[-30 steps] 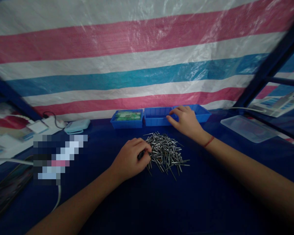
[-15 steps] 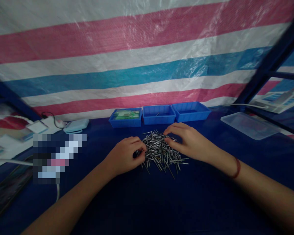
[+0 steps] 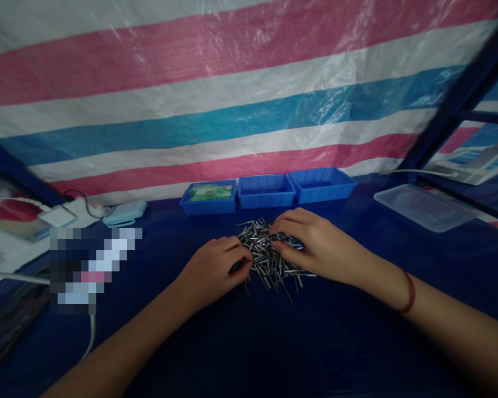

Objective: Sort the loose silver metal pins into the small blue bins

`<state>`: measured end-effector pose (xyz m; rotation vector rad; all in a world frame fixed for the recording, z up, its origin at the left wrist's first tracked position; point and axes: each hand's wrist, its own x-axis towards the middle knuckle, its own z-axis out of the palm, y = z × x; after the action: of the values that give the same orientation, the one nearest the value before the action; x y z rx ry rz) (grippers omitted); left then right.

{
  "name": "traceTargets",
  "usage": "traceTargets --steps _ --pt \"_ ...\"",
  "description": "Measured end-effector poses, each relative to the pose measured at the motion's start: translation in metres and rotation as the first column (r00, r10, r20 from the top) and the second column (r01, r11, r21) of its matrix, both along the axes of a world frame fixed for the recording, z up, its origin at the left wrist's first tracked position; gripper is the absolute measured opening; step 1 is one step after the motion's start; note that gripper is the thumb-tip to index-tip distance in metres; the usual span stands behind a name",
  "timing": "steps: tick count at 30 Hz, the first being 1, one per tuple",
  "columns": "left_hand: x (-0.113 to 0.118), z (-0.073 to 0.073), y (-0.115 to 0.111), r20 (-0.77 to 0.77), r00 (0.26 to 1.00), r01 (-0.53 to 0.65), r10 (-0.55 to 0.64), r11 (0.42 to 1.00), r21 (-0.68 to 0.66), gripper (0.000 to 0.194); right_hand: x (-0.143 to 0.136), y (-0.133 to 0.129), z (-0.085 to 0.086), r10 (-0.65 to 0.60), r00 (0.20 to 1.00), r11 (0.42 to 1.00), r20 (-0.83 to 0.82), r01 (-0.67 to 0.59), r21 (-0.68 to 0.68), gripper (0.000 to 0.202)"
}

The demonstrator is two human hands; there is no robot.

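Observation:
A loose pile of thin, short metal rods (image 3: 269, 257), silvery with some darker ones, lies on the dark blue tabletop (image 3: 249, 342). At its left edge is my left hand (image 3: 222, 262), fingers curled and thumb tip close against the index finger. Whatever sits in that pinch is hidden or too small to name. My right hand (image 3: 315, 243) reaches over the upper right of the heap, its thumb and fingers apart and the fingertips among the rods. No rod shows clearly held in it.
Behind the pile stand a blue bin (image 3: 207, 205) with green-and-white packets, a middle bin (image 3: 266, 199) with a small rod inside, and a right bin (image 3: 323, 190). A clear plastic lid (image 3: 425, 207) lies right. A light-blue case (image 3: 125, 213), cables and a phone (image 3: 14, 323) are left.
My right hand has shifted slightly left over the pile. The left hand has edged right, its thumb and index finger closer together. The whole view has tilted a little.

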<state>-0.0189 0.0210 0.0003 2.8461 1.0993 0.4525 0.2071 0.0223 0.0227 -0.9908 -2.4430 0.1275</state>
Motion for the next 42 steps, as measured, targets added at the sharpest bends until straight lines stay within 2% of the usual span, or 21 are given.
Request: traceTargets --steps 4,10,12,15,21,25,28,35,38,42 --pt "0.003 0.0 -0.002 0.025 0.998 -0.05 0.052 0.996 -0.068 0.012 -0.001 -0.001 0.0 0.006 1.0 1.0 0.005 -0.006 -0.006 0.02" --pt "0.008 0.001 -0.007 0.061 0.972 -0.213 0.227 0.96 -0.184 0.011 -0.003 -0.002 0.0 0.017 1.0 1.0 0.024 -0.017 -0.009 0.019" --pt "0.008 0.001 -0.008 0.068 0.969 -0.22 0.237 0.956 -0.192 0.012 -0.003 -0.002 0.0 0.023 1.0 1.0 0.02 -0.023 -0.011 0.019" --pt "0.009 -0.001 -0.007 0.069 0.976 -0.191 0.205 0.967 -0.169 0.014 -0.003 -0.002 -0.001 0.025 1.0 1.0 0.014 -0.025 -0.017 0.019" --pt "0.01 -0.002 -0.008 -0.002 0.984 -0.18 0.18 0.984 -0.015 0.016 -0.002 -0.002 -0.001 0.026 0.999 1.0 0.026 -0.025 -0.019 0.019" --pt "0.008 0.002 -0.008 0.044 0.979 -0.197 0.197 0.98 -0.017 0.017 -0.003 -0.003 -0.001 0.015 0.999 1.0 0.038 -0.014 -0.021 0.018" --pt "0.007 0.008 -0.009 0.144 0.963 -0.216 0.23 0.971 -0.107 0.018 -0.008 -0.006 -0.003 0.018 1.0 0.999 -0.001 -0.018 -0.046 0.016" --pt "0.011 0.014 -0.014 0.338 0.896 -0.147 0.287 0.911 -0.384 0.024 -0.02 -0.013 -0.008 0.014 0.958 0.978 -0.286 -0.073 -0.197 0.008" --pt "0.013 0.014 -0.016 0.378 0.878 -0.103 0.293 0.888 -0.448 0.023 -0.02 -0.015 -0.005 -0.015 0.934 0.967 -0.357 -0.078 -0.245 0.004" --pt "0.015 0.015 -0.02 0.411 0.88 -0.019 0.24 0.88 -0.474 0.022 -0.022 -0.018 -0.001 -0.046 0.887 0.959 -0.46 -0.089 -0.267 0.005"
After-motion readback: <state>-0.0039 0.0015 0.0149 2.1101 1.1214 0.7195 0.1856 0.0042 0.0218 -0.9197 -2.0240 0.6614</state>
